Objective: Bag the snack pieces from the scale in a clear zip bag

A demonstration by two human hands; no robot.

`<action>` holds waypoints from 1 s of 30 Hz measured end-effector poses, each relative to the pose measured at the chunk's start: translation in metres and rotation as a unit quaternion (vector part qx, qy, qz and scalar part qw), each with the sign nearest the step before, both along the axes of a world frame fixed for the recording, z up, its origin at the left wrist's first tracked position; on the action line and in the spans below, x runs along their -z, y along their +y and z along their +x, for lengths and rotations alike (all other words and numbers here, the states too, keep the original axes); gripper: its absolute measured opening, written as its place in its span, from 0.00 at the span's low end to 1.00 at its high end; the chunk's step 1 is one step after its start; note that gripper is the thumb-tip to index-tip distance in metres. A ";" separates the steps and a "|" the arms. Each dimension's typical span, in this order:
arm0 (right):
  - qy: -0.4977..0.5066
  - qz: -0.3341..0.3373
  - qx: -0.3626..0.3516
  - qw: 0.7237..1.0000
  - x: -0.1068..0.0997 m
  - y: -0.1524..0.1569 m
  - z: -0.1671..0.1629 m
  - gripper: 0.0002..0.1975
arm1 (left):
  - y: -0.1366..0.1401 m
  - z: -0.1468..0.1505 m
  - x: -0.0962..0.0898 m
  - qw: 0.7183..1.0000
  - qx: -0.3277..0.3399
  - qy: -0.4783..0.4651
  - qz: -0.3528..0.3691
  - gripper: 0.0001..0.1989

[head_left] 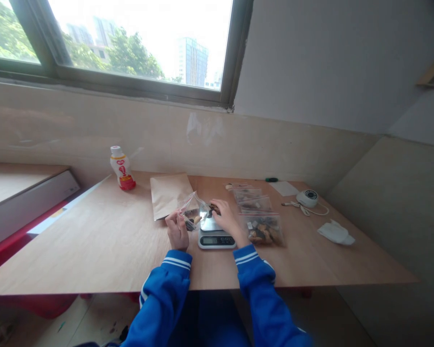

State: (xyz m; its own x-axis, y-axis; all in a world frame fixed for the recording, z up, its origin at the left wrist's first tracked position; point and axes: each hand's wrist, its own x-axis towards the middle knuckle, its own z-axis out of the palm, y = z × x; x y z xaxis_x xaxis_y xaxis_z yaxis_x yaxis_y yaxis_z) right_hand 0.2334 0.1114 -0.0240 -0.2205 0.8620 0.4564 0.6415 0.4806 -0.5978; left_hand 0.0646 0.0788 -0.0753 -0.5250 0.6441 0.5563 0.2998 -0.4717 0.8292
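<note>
On the worktop (94, 250), beside the scale's (217, 242) plate, we find the left hand (178, 233) with fingers grasping a clear bag (193, 213). The right hand's (226, 217) fingers meet brown pieces (214, 209) over the plate; we cannot tell whether they grip.

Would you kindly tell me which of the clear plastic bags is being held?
It is the clear bag in the left hand; the other bags lie on the table, right of the scale.
</note>
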 end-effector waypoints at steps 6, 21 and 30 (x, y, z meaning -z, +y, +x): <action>-0.150 -0.034 -0.032 0.988 0.004 0.005 -0.006 0.22 | -0.002 0.001 -0.004 1.000 -0.005 -0.027 0.007 0.14; 0.072 0.045 0.092 0.992 -0.017 -0.004 -0.009 0.13 | -0.001 0.001 -0.007 0.999 -0.004 -0.034 0.018 0.11; 0.107 0.008 -0.038 0.993 -0.053 -0.024 -0.036 0.15 | 0.001 -0.001 -0.005 1.000 -0.006 -0.025 -0.017 0.13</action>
